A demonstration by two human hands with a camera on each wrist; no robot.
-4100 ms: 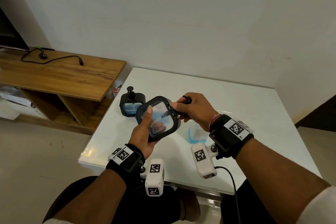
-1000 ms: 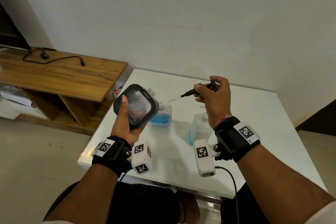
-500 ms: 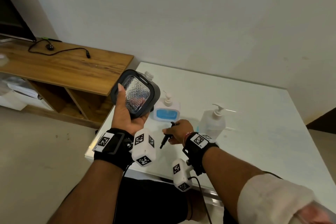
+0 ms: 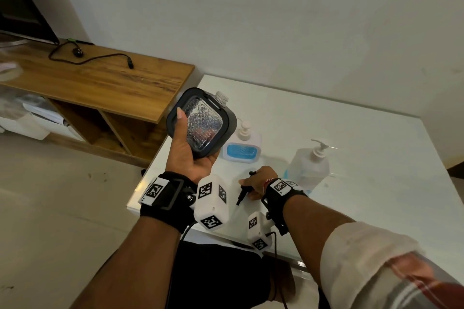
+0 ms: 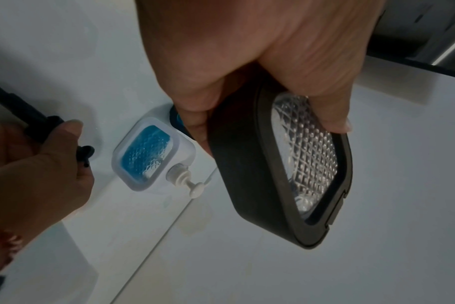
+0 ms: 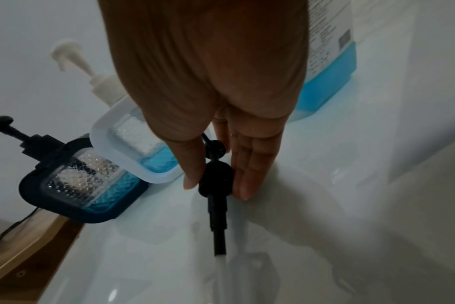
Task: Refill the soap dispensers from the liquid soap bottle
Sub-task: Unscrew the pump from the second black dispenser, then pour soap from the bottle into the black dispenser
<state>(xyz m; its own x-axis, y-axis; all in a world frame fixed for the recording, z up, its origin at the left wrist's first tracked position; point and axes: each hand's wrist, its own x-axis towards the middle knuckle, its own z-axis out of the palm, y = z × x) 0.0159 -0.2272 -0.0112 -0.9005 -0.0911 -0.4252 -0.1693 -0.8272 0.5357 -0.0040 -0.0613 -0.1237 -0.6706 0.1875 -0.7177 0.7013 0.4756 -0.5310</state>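
Observation:
My left hand [image 4: 187, 150] grips a black-framed clear dispenser body [image 4: 200, 125] above the table's left edge; its neck [image 4: 222, 96] is open and points up and away. In the left wrist view the thumb lies over the ribbed window of this dispenser body [image 5: 286, 174]. My right hand [image 4: 253, 182] pinches the black pump [image 4: 242, 193] low over the table, its tube pointing toward me. Thumb and fingers hold the pump's collar [image 6: 216, 179]. The liquid soap bottle [image 4: 308, 168], part full of blue soap, stands just right of that hand.
A white dispenser [image 4: 242, 150] holding blue soap stands behind my right hand. A second black dispenser [image 6: 86, 181] with its pump on stands left of it, hidden in the head view. A wooden shelf unit [image 4: 100, 83] adjoins the white table [image 4: 351, 208].
My right hand has brought the black pump down from chest height to the table near the front edge. The left hand has kept the dispenser body raised, a little higher than before.

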